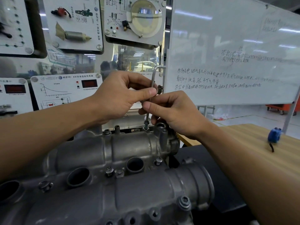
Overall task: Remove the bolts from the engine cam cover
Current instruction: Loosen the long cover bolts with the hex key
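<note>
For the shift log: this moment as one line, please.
tool: hex key upright on far-edge bolt | left hand: pinches key shaft | right hand: pinches shaft lower | bolt: partly raised from cam cover

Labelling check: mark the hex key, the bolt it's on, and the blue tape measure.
hex key [153,77], head view, upper shaft below the bend.
bolt [146,123], head view, its head under the key tip.
blue tape measure [274,135], head view, middle of the case.

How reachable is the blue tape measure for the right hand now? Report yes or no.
Probably yes, once it lets go: the right hand pinches the hex key, but nothing stands between it and the tape measure on the wooden table.
</note>
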`<state>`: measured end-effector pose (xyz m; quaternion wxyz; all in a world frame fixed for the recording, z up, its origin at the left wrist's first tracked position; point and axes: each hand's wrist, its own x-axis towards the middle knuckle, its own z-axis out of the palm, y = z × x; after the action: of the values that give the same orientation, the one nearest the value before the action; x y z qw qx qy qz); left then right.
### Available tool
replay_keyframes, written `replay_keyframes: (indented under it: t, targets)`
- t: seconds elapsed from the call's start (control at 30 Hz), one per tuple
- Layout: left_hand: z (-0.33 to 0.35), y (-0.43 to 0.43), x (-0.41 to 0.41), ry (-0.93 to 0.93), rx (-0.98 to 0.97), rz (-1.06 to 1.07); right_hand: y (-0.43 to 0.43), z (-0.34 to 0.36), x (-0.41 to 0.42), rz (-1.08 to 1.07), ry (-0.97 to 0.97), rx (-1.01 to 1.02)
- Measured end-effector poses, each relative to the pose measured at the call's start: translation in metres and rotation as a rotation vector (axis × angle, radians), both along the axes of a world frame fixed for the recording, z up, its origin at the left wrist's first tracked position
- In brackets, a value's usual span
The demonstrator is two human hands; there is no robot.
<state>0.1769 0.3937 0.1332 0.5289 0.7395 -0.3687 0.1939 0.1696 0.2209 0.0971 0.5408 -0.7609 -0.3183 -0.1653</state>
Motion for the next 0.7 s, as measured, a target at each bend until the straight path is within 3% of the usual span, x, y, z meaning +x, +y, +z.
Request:
replay_keyframes:
  t: [0.23, 0.7]
  targets:
    - [-0.001, -0.003, 0.003, -0.027, -0.052, 0.036, 0.010, -0.007, 0.006, -0.067, -0.025, 0.168]
    - [0.002, 0.000, -0.002, -0.001, 0.023, -0.016, 0.002, -0.001, 0.002, 0.049, 0.026, 0.005]
